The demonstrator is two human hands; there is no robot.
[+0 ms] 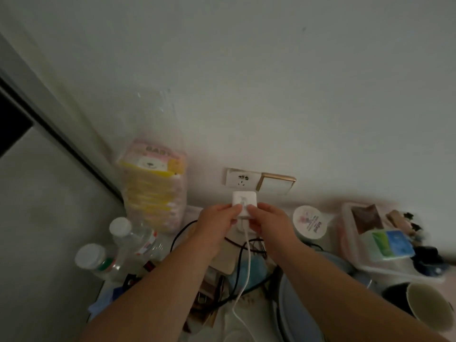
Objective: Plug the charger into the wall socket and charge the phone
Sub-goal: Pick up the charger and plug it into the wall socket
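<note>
Both bare hands hold a white, square, plastic charger block [243,203] in front of the wall, just below the white wall socket plate [240,180]. The left hand [217,222] pinches the block's left edge between thumb and fingers; the right hand [269,222] pinches its right edge in the same way. The block is not in the socket: a strip of bare wall shows between its top edge and the plate. Whether its pins face the wall cannot be told.

A white round cable [246,257] leaves the lower side of the block and hangs down between the forearms toward the bottom edge of the view. No phone can be made out in the dim clutter below.

A gold-framed white switch plate [276,185] sits touching the right side of the socket. To the left of the socket stands a tall clear plastic pack of pink and yellow baby items [154,183], leaning against the wall. Two clear plastic bottles with white caps [128,239] lie near its base. A round white-lidded tub [311,222] stands right of the hands. Black cables [237,257] lie tangled under the wrists.
</note>
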